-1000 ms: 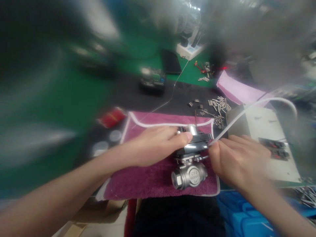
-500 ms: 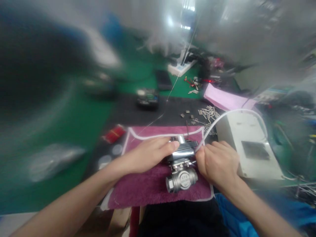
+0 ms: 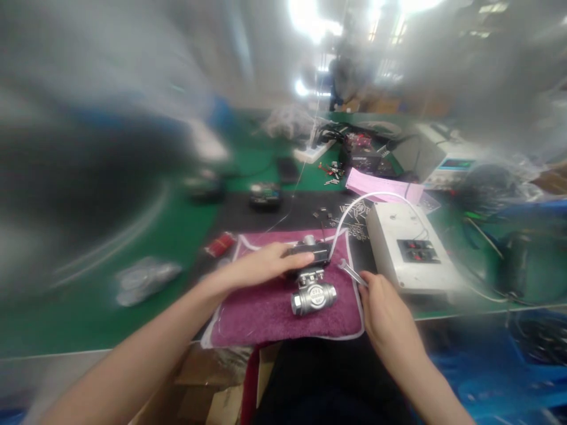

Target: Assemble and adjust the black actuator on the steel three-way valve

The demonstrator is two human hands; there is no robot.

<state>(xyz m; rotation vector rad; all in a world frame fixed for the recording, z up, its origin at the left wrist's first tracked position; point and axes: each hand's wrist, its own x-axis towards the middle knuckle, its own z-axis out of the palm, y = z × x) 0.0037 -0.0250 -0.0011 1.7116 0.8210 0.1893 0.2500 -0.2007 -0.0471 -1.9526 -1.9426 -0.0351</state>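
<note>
A metal ball valve (image 3: 315, 298) with a dark actuator (image 3: 316, 252) on top lies on a purple towel (image 3: 266, 321). My left hand (image 3: 279, 260) grips the actuator from the left, thumb across its front and fingers hidden behind. Right of the valve, my right hand (image 3: 378, 304) is closed around a silver open-end wrench (image 3: 351, 273); the wrench's jaw points up-left and is apart from the actuator. A white cable (image 3: 349, 211) runs from the actuator's right end in an arc to the white control box (image 3: 405, 248).
Small metal pins (image 3: 357, 208) and loose nuts lie behind the towel. Pink paper (image 3: 381, 186) lies behind the control box. At left are a red packet (image 3: 220, 244) and a clear plastic bag (image 3: 146, 279). A power strip (image 3: 313, 152) stands farther back.
My right hand has drawn away from the actuator to the right, and the wrench in it now shows. My left hand stays on the actuator. The camera view has tilted up.
</note>
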